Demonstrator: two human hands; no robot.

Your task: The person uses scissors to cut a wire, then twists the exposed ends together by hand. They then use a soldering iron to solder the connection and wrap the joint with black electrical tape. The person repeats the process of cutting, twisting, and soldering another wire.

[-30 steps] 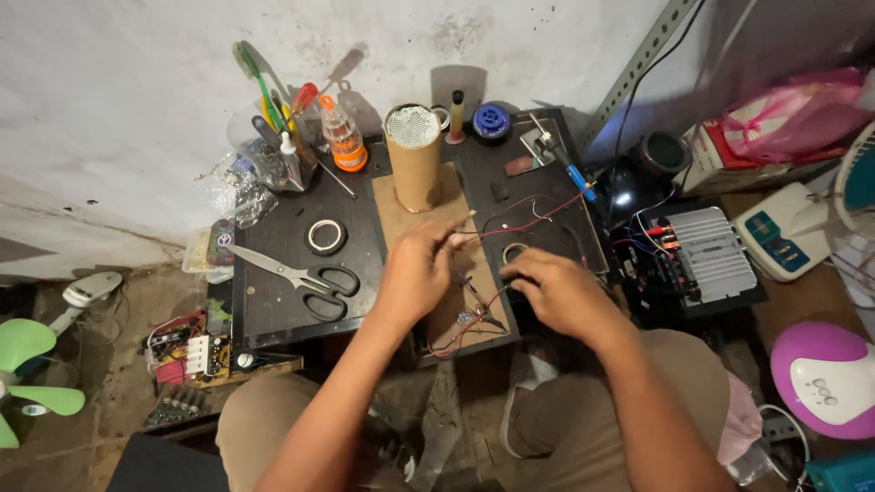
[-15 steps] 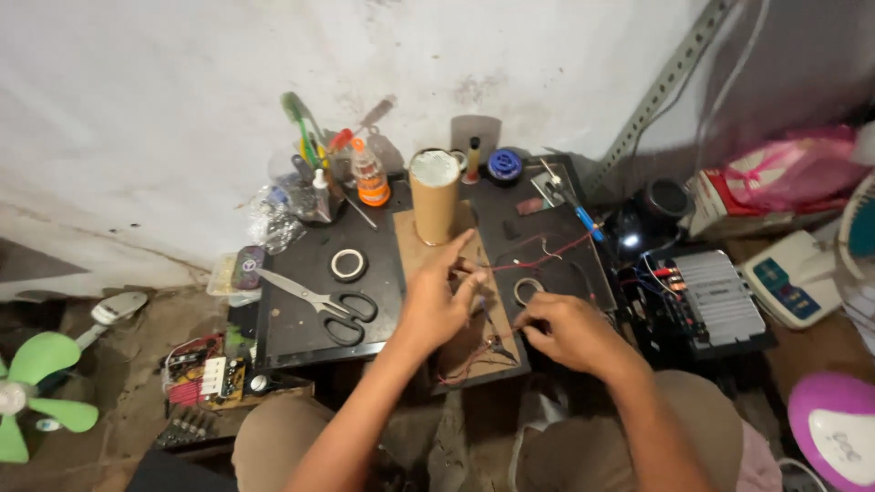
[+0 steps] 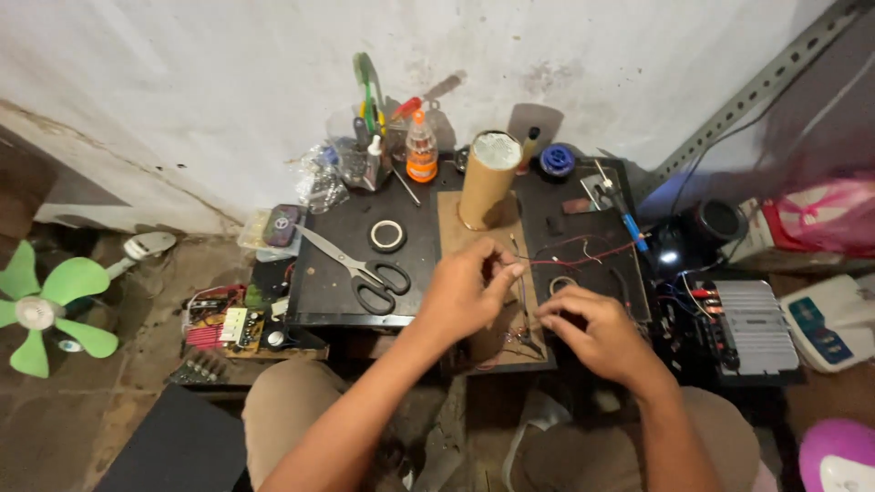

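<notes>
Against a stained white wall, a small dark bench [image 3: 337, 292] is crowded with tools. The left hand [image 3: 469, 296] is pinched on thin wires [image 3: 583, 257] over a brown board [image 3: 451, 223]; the right hand [image 3: 592, 333] is curled narrow at its 4 o'clock, its hold unclear. Scissors [image 3: 360, 266] lie at 9 o'clock, a cardboard tube [image 3: 485, 182] at 12.
</notes>
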